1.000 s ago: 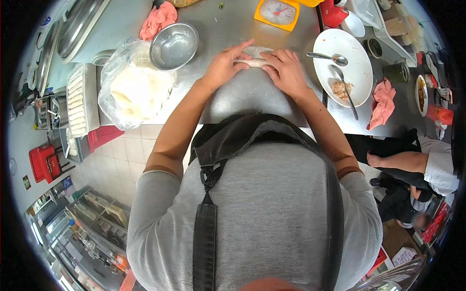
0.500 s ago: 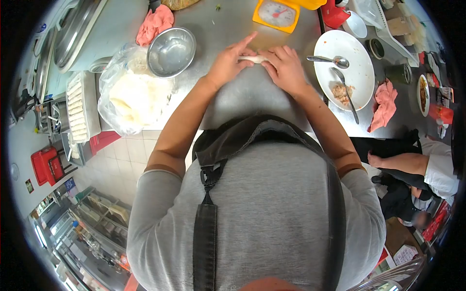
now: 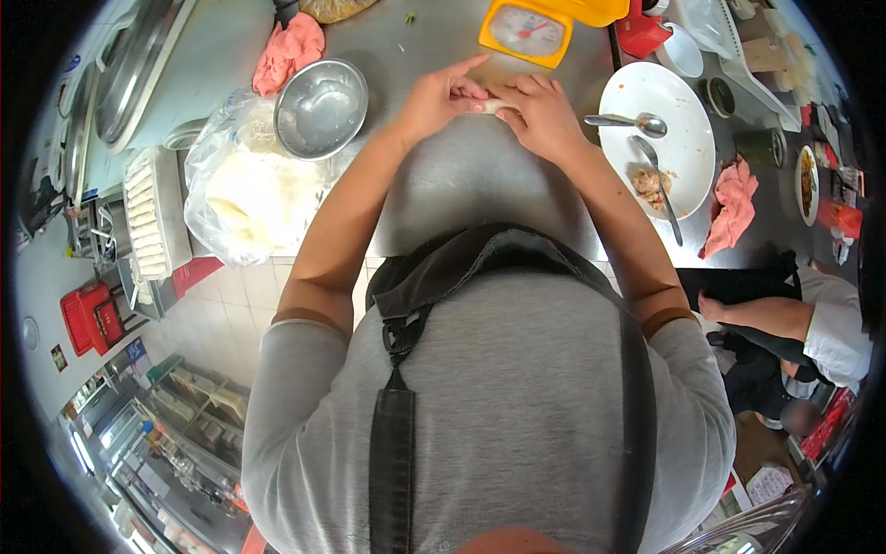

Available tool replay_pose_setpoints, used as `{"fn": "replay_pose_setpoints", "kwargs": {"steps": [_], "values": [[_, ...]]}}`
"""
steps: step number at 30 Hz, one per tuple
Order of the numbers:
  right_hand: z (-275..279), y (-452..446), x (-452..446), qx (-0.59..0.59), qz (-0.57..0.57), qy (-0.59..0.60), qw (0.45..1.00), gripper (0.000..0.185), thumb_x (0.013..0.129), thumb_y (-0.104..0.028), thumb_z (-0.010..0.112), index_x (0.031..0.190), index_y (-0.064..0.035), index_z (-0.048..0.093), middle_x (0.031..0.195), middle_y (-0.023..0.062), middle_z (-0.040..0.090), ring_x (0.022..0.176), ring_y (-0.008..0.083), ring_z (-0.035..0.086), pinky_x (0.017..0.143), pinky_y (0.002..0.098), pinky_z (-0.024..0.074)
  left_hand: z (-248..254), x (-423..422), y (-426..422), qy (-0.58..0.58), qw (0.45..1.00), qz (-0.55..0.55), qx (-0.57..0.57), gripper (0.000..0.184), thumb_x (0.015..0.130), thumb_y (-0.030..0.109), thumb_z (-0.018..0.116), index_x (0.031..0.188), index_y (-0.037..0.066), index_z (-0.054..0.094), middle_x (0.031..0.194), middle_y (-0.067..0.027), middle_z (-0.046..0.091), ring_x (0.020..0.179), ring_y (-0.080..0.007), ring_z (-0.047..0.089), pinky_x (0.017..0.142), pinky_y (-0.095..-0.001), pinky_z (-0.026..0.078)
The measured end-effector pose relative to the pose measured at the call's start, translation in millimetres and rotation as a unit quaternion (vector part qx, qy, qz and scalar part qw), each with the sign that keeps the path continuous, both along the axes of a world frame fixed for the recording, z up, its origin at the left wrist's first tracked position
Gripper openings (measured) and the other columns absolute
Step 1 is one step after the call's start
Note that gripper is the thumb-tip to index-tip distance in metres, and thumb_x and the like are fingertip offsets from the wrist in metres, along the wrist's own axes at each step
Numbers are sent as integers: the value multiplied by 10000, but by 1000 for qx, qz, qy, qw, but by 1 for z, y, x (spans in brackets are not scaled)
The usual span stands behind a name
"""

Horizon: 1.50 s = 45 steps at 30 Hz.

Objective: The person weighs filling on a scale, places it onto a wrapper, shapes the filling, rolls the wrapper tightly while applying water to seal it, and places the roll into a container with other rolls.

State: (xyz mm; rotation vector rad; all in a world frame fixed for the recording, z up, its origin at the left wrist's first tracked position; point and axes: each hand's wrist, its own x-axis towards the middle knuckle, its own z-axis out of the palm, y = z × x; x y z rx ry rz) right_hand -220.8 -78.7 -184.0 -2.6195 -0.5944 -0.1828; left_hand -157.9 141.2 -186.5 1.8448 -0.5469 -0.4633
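Observation:
A small white spring roll [image 3: 493,107] lies on the steel counter, mostly covered by my fingers. My left hand [image 3: 441,102] grips its left end with the thumb and curled fingers, while the index finger sticks out forward. At the other end, my right hand [image 3: 537,113] is closed over the roll, thumb on the near side. To the left are a steel bowl [image 3: 320,109] and an open plastic bag with a stack of pale wrappers [image 3: 254,198]. On the right, a white oval plate [image 3: 678,102] carries two spoons and a little minced filling [image 3: 651,185].
Beyond my hands stands a yellow kitchen scale [image 3: 524,31]. Similar white rolls fill a tray [image 3: 148,212] at far left. Pink cloths lie at the back left [image 3: 290,51] and right [image 3: 732,205]. Another person's arm [image 3: 766,319] shows at the right.
My fingers have closed further over the spring roll, so less of it shows. My left fingers are more curled and the right hand has shifted slightly. The view has moved a little.

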Motion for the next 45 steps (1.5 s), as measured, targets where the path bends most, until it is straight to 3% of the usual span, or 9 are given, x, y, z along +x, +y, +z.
{"fn": "replay_pose_setpoints", "kwargs": {"steps": [3,11,14,19,25,26,30,40,45], "values": [[3,-1,2,13,-7,-2,1000,481,832,-152,734,1309,-156,676,1193,85,657,1143,291,593,1009,428,430,-10,25,0,48,998,-49,-3,724,867,5,755,1528,168,507,1025,-32,739,949,-138,684,891,-291,538],[4,-10,15,-1,-9,13,1000,560,781,-43,722,1325,-133,625,1174,113,642,1128,331,597,958,445,489,0,1,9,-293,946,-34,133,873,759,60,840,1544,192,482,1012,-50,679,904,-222,628,856,-361,526],[20,-5,4,32,6,129,991,519,774,-22,717,1277,-113,628,1117,142,641,1080,356,613,926,446,513,13,-24,18,-133,978,-39,154,1004,688,45,870,1573,235,437,984,-44,651,923,-248,624,874,-388,520],[25,-3,-58,14,109,220,969,557,758,-3,719,1294,-121,626,1144,151,628,1150,383,601,999,468,486,12,-100,32,-125,981,-85,124,1074,663,17,876,1594,252,394,969,-54,630,928,-289,611,876,-415,519],[-3,18,-128,22,85,54,995,800,751,-168,806,1488,-167,497,1383,98,539,1293,323,507,1050,493,438,28,-119,41,-139,978,-70,142,1126,633,81,904,1606,212,353,1055,-71,668,1041,-304,600,955,-427,501],[-12,28,-136,-36,124,31,991,864,793,-334,786,1550,-129,422,1515,123,476,1393,334,450,1116,521,389,31,-118,47,-164,974,-43,150,1122,635,91,907,1606,216,359,1101,-79,671,1058,-306,596,961,-419,497],[-11,52,-137,-56,75,31,995,832,888,-514,659,1549,-74,409,1632,151,370,1502,369,341,1210,586,262,50,-122,87,-191,965,70,164,1070,665,129,913,1596,221,394,1201,-86,682,1091,-287,608,960,-399,503],[-12,47,21,-123,-79,-42,988,703,1012,-530,515,1536,-67,439,1610,163,404,1446,385,403,1186,605,270,80,-207,163,-86,940,267,196,847,767,49,855,1528,194,511,1073,-60,704,942,-217,613,877,-366,519],[-22,62,-22,-84,2,-95,992,765,988,-563,535,1543,-49,420,1601,177,415,1459,379,391,1168,599,285,78,-250,186,-64,902,372,211,791,804,54,834,1517,201,524,1057,-66,699,912,-193,617,848,-356,535]]}}
